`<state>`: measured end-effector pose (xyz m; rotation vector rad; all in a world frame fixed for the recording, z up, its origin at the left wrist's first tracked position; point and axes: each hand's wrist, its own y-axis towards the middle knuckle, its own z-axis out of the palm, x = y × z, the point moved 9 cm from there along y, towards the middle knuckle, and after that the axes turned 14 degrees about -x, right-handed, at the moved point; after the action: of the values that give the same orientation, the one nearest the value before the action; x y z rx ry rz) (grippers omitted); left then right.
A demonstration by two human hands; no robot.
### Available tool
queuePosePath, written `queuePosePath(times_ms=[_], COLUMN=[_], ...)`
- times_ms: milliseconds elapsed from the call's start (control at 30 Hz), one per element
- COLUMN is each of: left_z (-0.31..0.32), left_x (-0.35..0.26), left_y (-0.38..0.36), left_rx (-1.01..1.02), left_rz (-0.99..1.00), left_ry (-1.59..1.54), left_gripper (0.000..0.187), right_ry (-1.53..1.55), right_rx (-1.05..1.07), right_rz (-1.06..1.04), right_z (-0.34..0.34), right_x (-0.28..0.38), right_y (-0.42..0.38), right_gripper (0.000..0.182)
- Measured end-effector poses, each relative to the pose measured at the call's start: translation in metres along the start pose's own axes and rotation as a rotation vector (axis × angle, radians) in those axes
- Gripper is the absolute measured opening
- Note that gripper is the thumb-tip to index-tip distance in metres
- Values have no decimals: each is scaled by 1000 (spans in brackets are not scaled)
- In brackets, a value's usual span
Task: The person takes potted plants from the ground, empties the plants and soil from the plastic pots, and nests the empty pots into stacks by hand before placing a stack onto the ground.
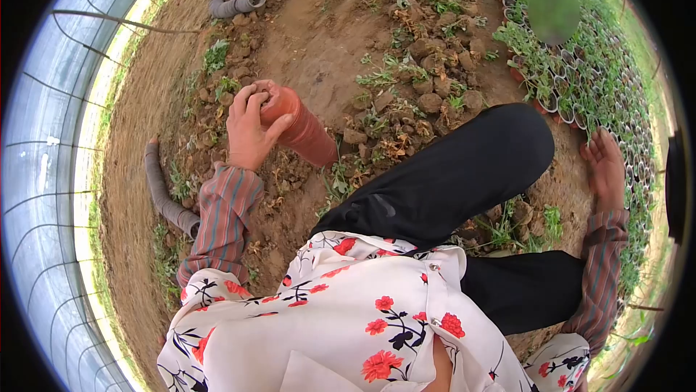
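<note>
On bare soil left of the knee, left hand grips the top of a stack of terracotta-coloured pots, right hand open by the seedling pots; likely mid-separation, next needs a clean pull.

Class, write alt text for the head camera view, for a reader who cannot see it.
The left hand grips a stack of red-brown nursery pots above bare, clumpy soil. The right hand reaches open toward rows of potted seedlings. Grey pipes lie nearby.
</note>
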<state>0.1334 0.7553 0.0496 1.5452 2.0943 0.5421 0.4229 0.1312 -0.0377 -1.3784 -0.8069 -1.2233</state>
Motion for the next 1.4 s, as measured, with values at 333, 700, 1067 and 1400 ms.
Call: queuePosePath(times_ms=[333,700,1067,1400], left_z=[10,42,48,58], left_x=[-58,-40,20,-59], left_y=[33,31,12,15], left_rx=[185,557,509,544], left_rz=[118,242,87,403], left_ry=[-68,18,-34,435], left_gripper=[74,58,59,60], right_ry=[-8,1,-59,-51], right_rx=[-20,-13,96,40], right_rz=[8,39,48,40], right_z=[3,-7,12,3], right_x=[2,-8,-13,-5], right_y=[-12,1,-11,-17], right_gripper=[30,29,27,27])
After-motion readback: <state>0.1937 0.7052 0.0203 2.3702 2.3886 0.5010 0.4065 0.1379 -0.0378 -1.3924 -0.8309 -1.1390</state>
